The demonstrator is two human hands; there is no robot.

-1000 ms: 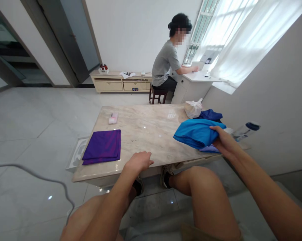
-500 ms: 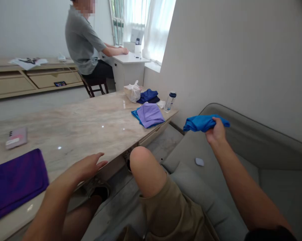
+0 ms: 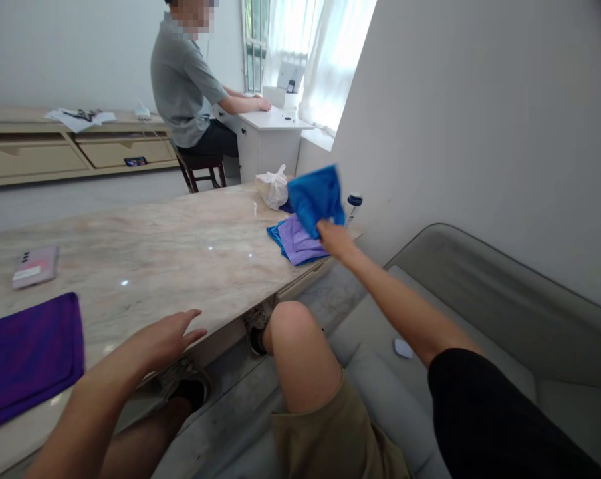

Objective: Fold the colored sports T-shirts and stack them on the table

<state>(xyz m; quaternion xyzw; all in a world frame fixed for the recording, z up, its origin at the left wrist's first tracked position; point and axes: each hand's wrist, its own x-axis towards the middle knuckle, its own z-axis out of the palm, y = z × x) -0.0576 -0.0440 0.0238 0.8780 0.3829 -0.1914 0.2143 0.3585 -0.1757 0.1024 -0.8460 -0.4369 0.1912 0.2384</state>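
Observation:
My right hand (image 3: 334,239) grips a folded bright blue cloth (image 3: 316,199) by its lower edge, holding it up over the far right end of the marble table (image 3: 171,246). Behind and below it lies a folded lilac cloth (image 3: 296,241) on top of a blue one, partly covered from view. My left hand (image 3: 173,336) hovers at the table's near edge, fingers apart, with nothing in it. Left of that hand, a folded dark purple cloth (image 3: 31,356) lies flat on the table.
A pink phone (image 3: 35,267) rests on the table's left. By the cloths stand a white plastic bag (image 3: 274,187) and a bottle (image 3: 353,207). A small white case (image 3: 403,348) sits on the grey sofa (image 3: 460,286). Another person (image 3: 191,86) sits at a white desk (image 3: 268,133).
My right hand has swung left from above the sofa to the stacked cloths, carrying the blue cloth, which now hangs more upright. My left hand has barely moved.

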